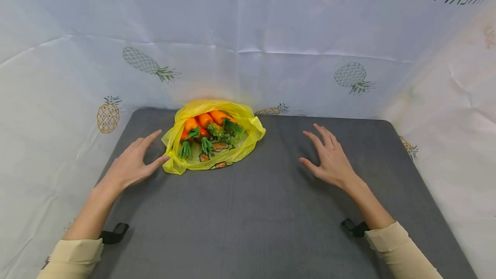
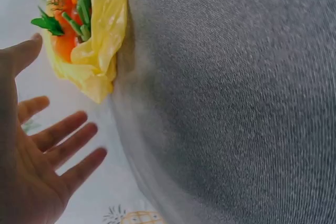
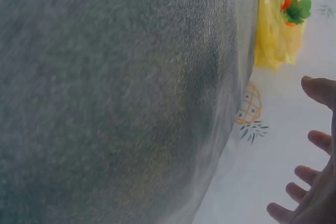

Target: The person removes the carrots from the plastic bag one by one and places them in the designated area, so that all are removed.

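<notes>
A crumpled yellow plastic bag (image 1: 251, 136) lies on its side at the far left of the table, its mouth facing me. Inside it are several orange carrots (image 1: 205, 119) with green tops (image 1: 206, 145), and some leafy greenery (image 1: 232, 137). My left hand (image 1: 133, 162) hovers just left of the bag with fingers spread; its thumb tip overlaps the bag's edge in the head view, and I cannot tell whether they touch. To the right of the bag, well apart from it, my right hand (image 1: 329, 158) is held over the table, fingers spread and holding nothing.
The dark grey table (image 1: 240, 218) has rounded far corners. White cloth (image 1: 248, 25) printed with pineapples hangs behind it and at both sides. A black strap (image 1: 115, 233) hangs at the left wrist, another black strap (image 1: 354, 228) at the right.
</notes>
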`<state>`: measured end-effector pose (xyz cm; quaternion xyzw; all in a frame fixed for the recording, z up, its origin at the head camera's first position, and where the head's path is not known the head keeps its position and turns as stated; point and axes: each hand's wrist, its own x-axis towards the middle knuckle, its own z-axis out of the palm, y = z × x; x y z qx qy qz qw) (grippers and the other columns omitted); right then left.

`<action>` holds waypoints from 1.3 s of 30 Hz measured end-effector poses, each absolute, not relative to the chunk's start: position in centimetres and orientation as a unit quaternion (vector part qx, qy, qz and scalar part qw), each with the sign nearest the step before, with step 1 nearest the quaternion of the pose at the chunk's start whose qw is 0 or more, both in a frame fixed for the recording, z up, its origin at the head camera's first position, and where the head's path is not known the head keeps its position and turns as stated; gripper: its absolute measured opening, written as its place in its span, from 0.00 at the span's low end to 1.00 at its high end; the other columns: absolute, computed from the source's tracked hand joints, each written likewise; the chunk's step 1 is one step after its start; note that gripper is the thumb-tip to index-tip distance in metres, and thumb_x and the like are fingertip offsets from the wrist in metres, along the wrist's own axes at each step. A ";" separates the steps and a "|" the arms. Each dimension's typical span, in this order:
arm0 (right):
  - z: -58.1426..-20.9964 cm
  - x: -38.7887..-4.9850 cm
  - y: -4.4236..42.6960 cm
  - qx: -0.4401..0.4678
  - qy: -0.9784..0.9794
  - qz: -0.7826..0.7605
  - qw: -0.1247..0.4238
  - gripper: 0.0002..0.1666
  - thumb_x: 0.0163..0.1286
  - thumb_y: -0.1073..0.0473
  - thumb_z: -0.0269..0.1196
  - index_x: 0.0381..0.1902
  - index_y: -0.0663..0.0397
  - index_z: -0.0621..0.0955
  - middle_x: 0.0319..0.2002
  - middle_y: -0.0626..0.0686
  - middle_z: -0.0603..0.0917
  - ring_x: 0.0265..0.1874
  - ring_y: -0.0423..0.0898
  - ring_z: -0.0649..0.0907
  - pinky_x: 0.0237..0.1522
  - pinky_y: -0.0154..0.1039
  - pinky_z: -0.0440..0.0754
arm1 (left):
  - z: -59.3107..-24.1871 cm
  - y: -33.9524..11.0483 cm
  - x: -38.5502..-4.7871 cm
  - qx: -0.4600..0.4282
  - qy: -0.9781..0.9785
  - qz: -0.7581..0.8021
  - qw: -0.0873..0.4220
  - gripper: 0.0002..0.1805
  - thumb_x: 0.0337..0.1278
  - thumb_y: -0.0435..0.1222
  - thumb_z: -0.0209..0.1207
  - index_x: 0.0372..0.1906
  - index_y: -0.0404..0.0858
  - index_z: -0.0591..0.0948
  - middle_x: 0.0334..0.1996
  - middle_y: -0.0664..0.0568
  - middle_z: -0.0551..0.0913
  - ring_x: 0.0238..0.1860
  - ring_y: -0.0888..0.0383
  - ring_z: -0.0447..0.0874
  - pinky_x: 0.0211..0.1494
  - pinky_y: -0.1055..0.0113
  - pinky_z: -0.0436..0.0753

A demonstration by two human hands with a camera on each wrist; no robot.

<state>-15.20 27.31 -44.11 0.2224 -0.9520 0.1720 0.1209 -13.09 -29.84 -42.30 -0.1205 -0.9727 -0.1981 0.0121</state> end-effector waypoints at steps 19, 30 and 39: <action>-42.7 -15.7 22.9 0.245 -0.942 0.202 0.107 0.42 0.74 0.46 0.72 0.80 0.50 0.71 0.81 0.64 0.67 0.79 0.67 0.68 0.73 0.72 0.70 | -44.7 -30.1 -13.4 -0.104 -0.910 -0.400 -0.041 0.23 0.71 0.31 0.69 0.66 0.30 0.81 0.57 0.32 0.85 0.51 0.44 0.94 0.45 0.77 0.87; -42.4 -17.0 20.0 0.270 -0.934 0.213 0.099 0.39 0.77 0.45 0.69 0.80 0.48 0.71 0.80 0.61 0.69 0.78 0.63 0.70 0.72 0.68 0.75 | -45.4 -29.9 -13.6 -0.036 -0.879 -0.471 -0.066 0.20 0.74 0.33 0.67 0.64 0.30 0.81 0.54 0.38 0.83 0.42 0.79 0.87 0.43 0.74 0.87; -42.4 -18.4 17.5 0.290 -0.919 0.244 0.110 0.36 0.79 0.48 0.68 0.79 0.51 0.73 0.77 0.60 0.73 0.76 0.62 0.72 0.72 0.66 0.76 | -46.0 -30.2 -13.9 -0.006 -0.849 -0.519 -0.100 0.23 0.75 0.35 0.66 0.67 0.27 0.78 0.48 0.54 0.82 0.42 0.75 0.88 0.45 0.71 0.90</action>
